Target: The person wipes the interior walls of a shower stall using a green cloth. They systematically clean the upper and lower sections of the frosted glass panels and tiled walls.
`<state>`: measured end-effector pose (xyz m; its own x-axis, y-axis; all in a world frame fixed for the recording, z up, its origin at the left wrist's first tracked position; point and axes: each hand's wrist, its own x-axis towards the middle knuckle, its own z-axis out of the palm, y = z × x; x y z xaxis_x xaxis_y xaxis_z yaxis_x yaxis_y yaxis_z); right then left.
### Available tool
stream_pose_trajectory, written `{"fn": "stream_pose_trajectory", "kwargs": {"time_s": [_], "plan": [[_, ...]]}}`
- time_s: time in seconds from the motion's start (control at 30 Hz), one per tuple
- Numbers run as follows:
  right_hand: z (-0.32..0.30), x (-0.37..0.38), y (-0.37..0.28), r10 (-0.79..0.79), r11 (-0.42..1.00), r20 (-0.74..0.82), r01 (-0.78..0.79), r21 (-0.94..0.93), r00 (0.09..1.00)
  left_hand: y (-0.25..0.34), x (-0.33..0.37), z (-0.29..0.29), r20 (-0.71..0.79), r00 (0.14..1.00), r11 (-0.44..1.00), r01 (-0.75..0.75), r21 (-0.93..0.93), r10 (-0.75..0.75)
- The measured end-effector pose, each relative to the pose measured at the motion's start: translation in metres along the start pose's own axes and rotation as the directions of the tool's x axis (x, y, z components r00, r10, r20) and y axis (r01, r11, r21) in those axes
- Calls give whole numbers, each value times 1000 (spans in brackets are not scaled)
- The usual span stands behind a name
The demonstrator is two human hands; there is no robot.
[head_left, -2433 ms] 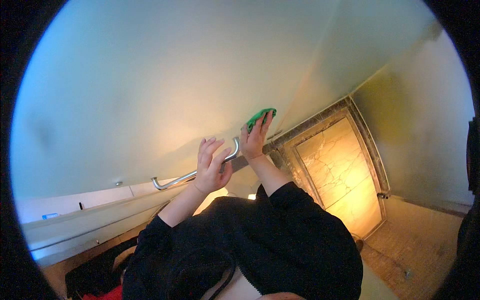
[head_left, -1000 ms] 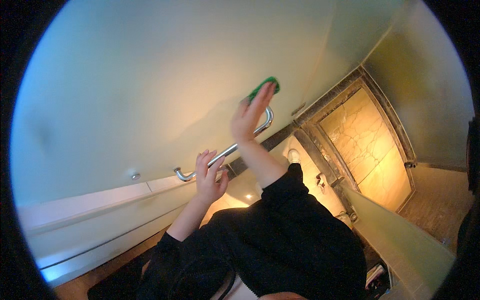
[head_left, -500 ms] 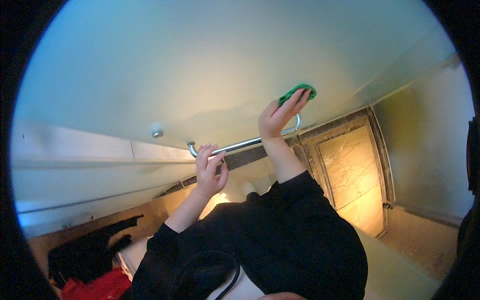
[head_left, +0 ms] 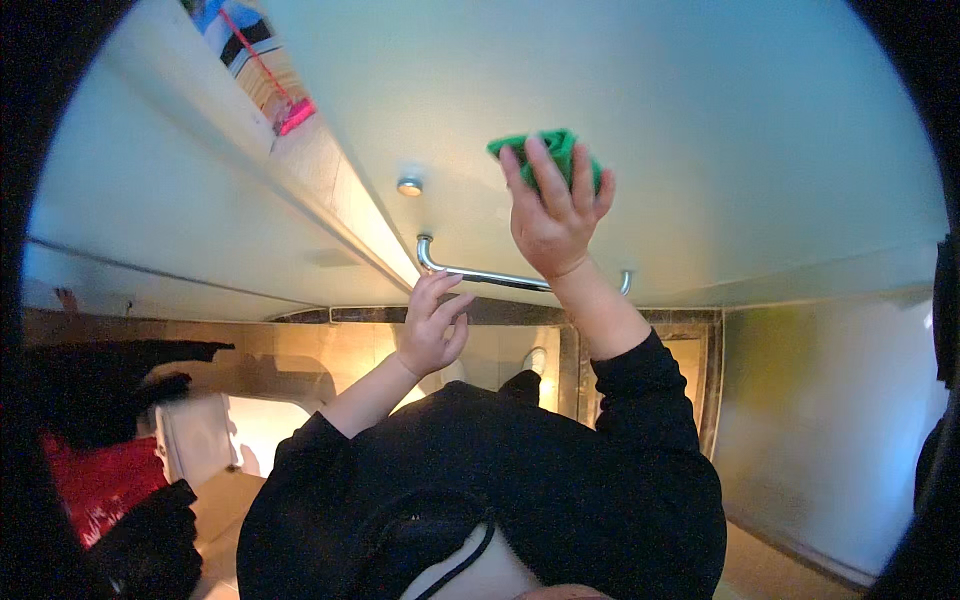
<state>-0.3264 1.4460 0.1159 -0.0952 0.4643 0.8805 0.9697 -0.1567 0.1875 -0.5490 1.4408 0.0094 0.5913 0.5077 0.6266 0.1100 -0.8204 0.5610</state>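
Observation:
My right hand (head_left: 553, 225) presses a crumpled green cloth (head_left: 533, 143) against the pale, frosted-looking glass panel (head_left: 700, 150). Its fingers are spread over the cloth, above the right part of a chrome bar handle (head_left: 500, 279). Lower and to the left, my left hand (head_left: 435, 327) has its fingers apart and lightly curled. Its fingertips are at the handle near the left bend; whether they touch the metal I cannot tell. A round chrome knob (head_left: 410, 187) sits on the panel above that bend.
Past the panel's left edge, a bright pink item (head_left: 296, 115) shows in a gap. Dark clothing (head_left: 130, 390) and a red cloth-like item (head_left: 100, 480) are at the lower left. Frosted glass (head_left: 820, 430) stands at right. Below the panel runs a dark floor border (head_left: 520, 314).
My view has turned, so the panel and handle appear tilted differently. My right hand and the green cloth appear further left and slightly higher. My left hand stays near the handle's left end.

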Motion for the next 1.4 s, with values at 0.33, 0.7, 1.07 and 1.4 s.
{"fn": "stream_pose_trajectory", "kwargs": {"time_s": [0.33,0.7,1.07,1.4], "plan": [[34,-97,-15,-602,736,592,660,151,536,10,-22,-25,-136,987,995,96,26,-92],[27,72,-85,-394,919,148,386,83,907,9,-21,-28,-192,973,992,121,-39,-127],[79,-81,-77,-703,702,507,604,378,499,0,-46,-36,-207,957,978,209,-6,-205],[90,-14,-120,-715,692,353,679,244,603,-1,-39,-12,-158,971,983,183,18,-178]]}}
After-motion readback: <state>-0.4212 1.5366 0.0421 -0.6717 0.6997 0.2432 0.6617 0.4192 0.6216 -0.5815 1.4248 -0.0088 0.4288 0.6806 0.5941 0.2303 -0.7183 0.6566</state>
